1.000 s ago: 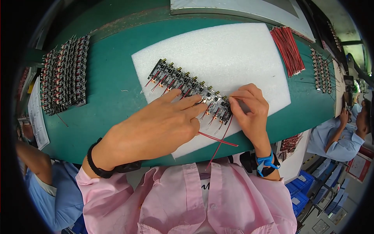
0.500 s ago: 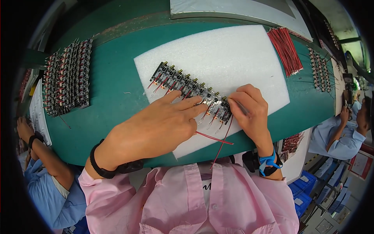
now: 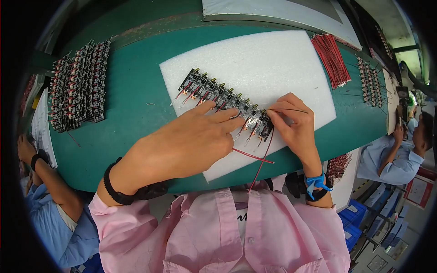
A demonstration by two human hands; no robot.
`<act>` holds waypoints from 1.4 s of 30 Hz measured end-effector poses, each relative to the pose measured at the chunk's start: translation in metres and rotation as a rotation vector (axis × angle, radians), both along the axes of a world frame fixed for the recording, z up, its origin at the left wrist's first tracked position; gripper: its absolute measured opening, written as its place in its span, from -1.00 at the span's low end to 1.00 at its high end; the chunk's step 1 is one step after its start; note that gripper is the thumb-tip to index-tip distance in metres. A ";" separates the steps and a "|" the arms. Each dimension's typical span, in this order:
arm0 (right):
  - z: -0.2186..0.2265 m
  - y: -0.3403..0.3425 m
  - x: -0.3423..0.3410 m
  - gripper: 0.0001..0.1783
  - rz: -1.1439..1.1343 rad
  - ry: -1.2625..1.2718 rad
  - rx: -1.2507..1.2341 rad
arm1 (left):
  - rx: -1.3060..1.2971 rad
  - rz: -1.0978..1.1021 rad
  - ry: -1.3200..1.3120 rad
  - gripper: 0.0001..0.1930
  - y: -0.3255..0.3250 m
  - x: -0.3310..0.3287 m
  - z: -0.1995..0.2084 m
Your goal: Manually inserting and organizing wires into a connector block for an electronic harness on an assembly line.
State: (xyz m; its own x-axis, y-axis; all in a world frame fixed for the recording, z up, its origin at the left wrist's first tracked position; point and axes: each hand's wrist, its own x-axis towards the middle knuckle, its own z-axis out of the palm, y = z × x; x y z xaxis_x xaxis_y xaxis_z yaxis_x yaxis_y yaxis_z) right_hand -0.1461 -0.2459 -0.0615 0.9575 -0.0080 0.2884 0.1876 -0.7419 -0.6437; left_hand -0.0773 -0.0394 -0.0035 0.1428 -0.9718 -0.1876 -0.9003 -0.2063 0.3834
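Note:
A strip of joined small circuit boards, with brass-coloured parts and short red and black wires, lies slantwise on a white foam sheet. Across its middle rests my left hand, fingers spread on the boards. Loose red wires stick out from under that hand, seemingly held there; its thumb is hidden. At the strip's right end my right hand is closed in a pinch on a thin dark wire, which runs rightward across the fingers. Another dark red wire hangs from that end toward my shirt.
Stacked board strips stand on the green table at left. Beyond the foam's right corner lie a bundle of red wires and more boards. Co-workers in blue sit at left and right.
The thin dark wire now shows across my right fingers, where it was not visible before. My right hand remains at the strip's end, and my left hand has hardly moved.

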 end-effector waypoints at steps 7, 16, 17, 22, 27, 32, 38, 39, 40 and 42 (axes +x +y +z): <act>-0.003 -0.001 -0.005 -0.89 -0.013 -0.019 0.031 | 0.002 -0.025 -0.033 -0.90 0.001 -0.001 -0.001; 0.001 0.000 -0.003 -0.89 0.027 -0.065 -0.062 | 0.003 -0.032 -0.002 -0.90 0.001 0.000 -0.001; 0.000 0.000 -0.003 -0.89 0.028 -0.064 -0.061 | 0.004 -0.031 -0.001 -0.90 0.002 0.000 -0.002; 0.005 0.001 -0.002 -0.89 0.062 -0.053 -0.082 | -0.003 -0.023 -0.011 -0.90 0.002 -0.001 -0.002; 0.010 0.000 -0.004 -0.88 0.085 -0.025 -0.086 | -0.096 -0.029 0.083 -0.89 0.013 0.012 0.000; 0.016 0.000 -0.004 -0.88 0.154 -0.069 -0.213 | -0.522 0.028 0.386 -0.83 0.029 0.051 0.014; 0.032 -0.001 -0.002 -0.89 0.193 0.009 -0.251 | -0.650 0.630 1.532 -0.66 -0.011 0.049 -0.002; 0.034 -0.002 0.000 -0.90 0.176 0.039 -0.157 | -0.654 0.633 1.523 -0.66 -0.017 0.047 -0.014; 0.035 -0.003 0.002 -0.91 0.159 0.069 -0.062 | -0.709 0.614 1.678 -0.66 -0.024 0.045 -0.024; 0.040 0.002 0.008 -0.92 0.093 0.114 0.126 | -0.754 0.582 1.836 -0.66 -0.046 0.040 -0.027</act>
State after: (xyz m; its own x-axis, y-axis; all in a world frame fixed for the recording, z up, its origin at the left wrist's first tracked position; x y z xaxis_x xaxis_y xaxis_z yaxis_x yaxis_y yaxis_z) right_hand -0.1383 -0.2436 -0.0214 0.9822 0.0531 0.1804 0.1724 -0.6369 -0.7514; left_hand -0.0371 -0.0856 -0.0308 0.5467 -0.8297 -0.1130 0.6435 0.3300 0.6907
